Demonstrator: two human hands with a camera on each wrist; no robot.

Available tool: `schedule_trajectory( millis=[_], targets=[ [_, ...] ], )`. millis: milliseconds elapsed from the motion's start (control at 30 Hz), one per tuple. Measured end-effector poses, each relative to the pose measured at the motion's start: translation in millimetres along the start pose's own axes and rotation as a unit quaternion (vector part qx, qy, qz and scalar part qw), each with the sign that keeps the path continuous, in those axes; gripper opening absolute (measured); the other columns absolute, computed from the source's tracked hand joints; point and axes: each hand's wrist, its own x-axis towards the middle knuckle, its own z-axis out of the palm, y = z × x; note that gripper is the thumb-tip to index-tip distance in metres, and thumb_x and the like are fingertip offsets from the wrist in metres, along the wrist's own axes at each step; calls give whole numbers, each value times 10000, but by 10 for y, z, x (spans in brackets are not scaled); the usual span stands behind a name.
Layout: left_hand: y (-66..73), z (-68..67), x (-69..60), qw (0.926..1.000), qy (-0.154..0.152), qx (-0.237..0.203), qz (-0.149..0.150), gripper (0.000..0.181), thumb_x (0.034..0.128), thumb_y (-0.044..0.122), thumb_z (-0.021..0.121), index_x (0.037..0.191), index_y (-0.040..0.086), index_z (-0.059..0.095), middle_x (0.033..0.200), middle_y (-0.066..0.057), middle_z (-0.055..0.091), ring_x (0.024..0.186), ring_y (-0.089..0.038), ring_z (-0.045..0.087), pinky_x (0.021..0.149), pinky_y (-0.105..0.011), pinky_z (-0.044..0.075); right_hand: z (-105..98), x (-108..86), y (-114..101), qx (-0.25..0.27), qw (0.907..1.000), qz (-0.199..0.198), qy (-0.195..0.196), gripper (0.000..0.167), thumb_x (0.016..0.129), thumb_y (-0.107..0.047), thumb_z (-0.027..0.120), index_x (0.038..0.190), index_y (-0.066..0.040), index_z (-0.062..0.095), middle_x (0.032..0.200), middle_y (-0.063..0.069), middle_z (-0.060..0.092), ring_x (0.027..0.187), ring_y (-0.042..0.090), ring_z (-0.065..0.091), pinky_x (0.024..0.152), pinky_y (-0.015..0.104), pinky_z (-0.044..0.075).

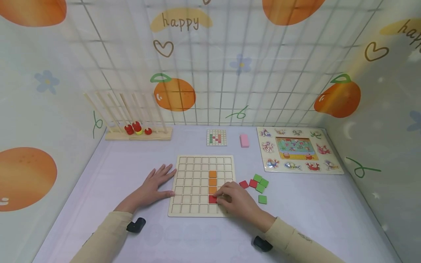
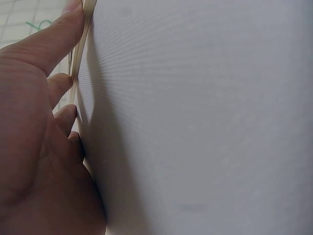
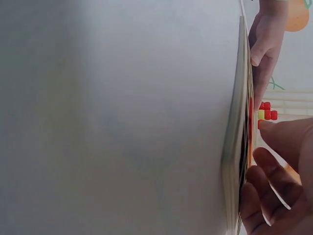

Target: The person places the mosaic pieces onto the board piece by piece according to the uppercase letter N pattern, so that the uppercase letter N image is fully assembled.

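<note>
A pale wooden grid board (image 1: 192,201) lies flat on the table. Three orange square tiles (image 1: 212,182) fill a column of its cells, with a red tile (image 1: 212,199) directly below them. My right hand (image 1: 238,202) bends over the board's right side, its thumb and index fingertip pinching at the red tile's right edge. In the right wrist view the other fingers of that hand are loosely curled by the board's edge. My left hand (image 1: 152,188) rests with fingers spread, thumb and fingertips touching the board's left edge.
Loose green tiles (image 1: 262,199) and red tiles (image 1: 243,184) lie right of the board. Behind it are a small pattern card (image 1: 209,142) and a pink block (image 1: 244,141). A peg rack (image 1: 151,136) with beads stands back left; a sea-animal puzzle (image 1: 269,137) lies back right.
</note>
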Motion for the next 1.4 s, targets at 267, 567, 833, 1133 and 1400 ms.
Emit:
schedule_trajectory(
  millis=[267, 567, 833, 1133, 1400],
  targets=[
    [-8, 5, 5, 10000, 8, -10, -5, 909, 871, 564, 732, 1597, 168, 354, 1690, -94, 197, 1558, -373, 74, 1237, -600, -3, -103, -56, 71, 143, 9995, 255, 120, 160, 890, -210, 803, 1039, -264, 781, 1009, -178, 643, 943, 49, 542, 789, 250, 541],
    [-16, 16, -3, 9999, 76, 35, 70, 899, 879, 550, 735, 1596, 163, 355, 1687, -104, 206, 1553, -389, 89, 1233, -605, 3, -256, -93, 231, 64, 9981, 479, 380, 197, 878, -134, 799, 1047, -229, 766, 994, -150, 651, 904, 75, 555, 792, 279, 547],
    [-5, 7, 3, 10000, 12, 26, -11, 901, 880, 544, 737, 1599, 167, 348, 1691, -94, 191, 1558, -374, 72, 1237, -597, -7, -374, -140, 429, -102, 9948, 856, 548, 234, 880, -126, 800, 1089, -224, 755, 1019, -117, 651, 930, 65, 576, 851, 331, 560],
    [-5, 12, 5, 10000, -42, 9, -54, 905, 877, 551, 734, 1599, 166, 349, 1692, -96, 189, 1560, -366, 63, 1238, -594, -8, -449, -148, 621, -303, 9940, 768, 722, 354, 830, -86, 845, 1158, -179, 751, 1111, -20, 658, 918, 146, 569, 825, 353, 549],
    [-9, 13, 9, 10000, -40, 8, -67, 910, 872, 556, 737, 1601, 177, 346, 1693, -90, 188, 1561, -362, 61, 1238, -595, -8, -455, -129, 621, -499, 9935, 843, 586, 347, 873, -108, 810, 1204, -187, 747, 1200, 3, 690, 1004, 181, 576, 865, 384, 547]
  ],
)
